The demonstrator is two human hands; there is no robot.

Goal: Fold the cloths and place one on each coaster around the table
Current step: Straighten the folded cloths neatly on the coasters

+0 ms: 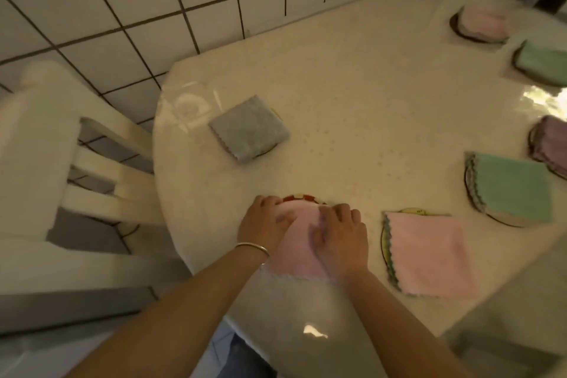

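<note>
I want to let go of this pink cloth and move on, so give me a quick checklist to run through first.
1. Both hands, left hand and right hand, flat on the pink cloth: ok.
2. Cloth over its coaster: ok, the rim peeks out beyond it.
3. Cloth folded square: cannot tell, hands cover it.
4. Grey cloth on a coaster: ok.
5. Any coaster left bare: cannot tell, the table runs out of view.

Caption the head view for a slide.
Both hands, left and right, press a pink cloth onto a coaster; six cloths already placed.
</note>
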